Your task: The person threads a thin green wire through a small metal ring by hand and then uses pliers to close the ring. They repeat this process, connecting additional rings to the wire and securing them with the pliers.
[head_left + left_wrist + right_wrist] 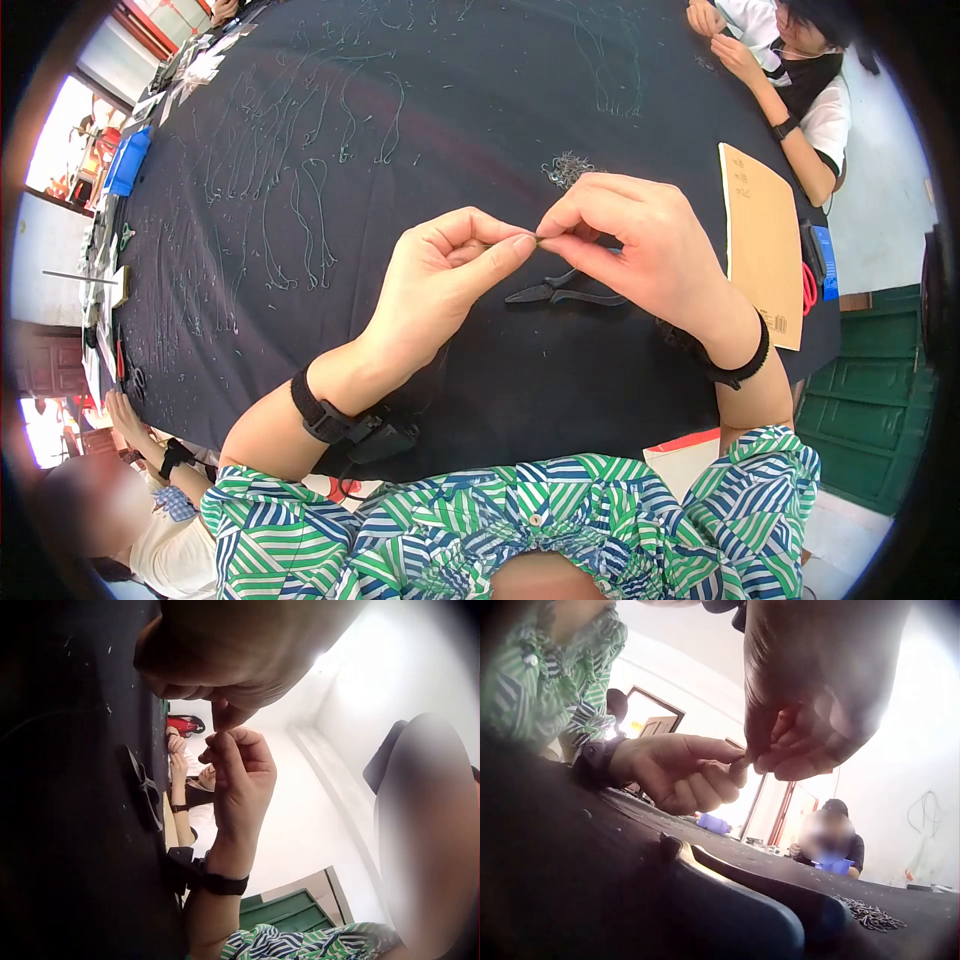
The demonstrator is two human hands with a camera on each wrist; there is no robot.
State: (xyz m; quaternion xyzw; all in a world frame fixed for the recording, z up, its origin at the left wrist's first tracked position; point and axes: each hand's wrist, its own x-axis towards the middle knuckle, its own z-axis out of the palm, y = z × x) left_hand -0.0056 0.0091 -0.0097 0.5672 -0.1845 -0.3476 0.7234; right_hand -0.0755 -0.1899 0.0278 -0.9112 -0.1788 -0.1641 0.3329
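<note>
Pinched by left hand (432, 278) and right hand (650, 250): a tiny piece (539, 241), apparently dark.

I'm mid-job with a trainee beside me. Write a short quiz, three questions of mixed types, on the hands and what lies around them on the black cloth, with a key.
1. Multiple choice: In the head view, which hand partly hides the pliers?
a) the left hand
b) the right hand
c) neither

2. True or false: In the head view, the brown notebook lies to the right of the pile of small metal pieces.

3. Fill the gap: Above the black cloth, the two hands meet at their ____, around a tiny piece too small to identify.

Key: 1 b; 2 true; 3 fingertips
</note>
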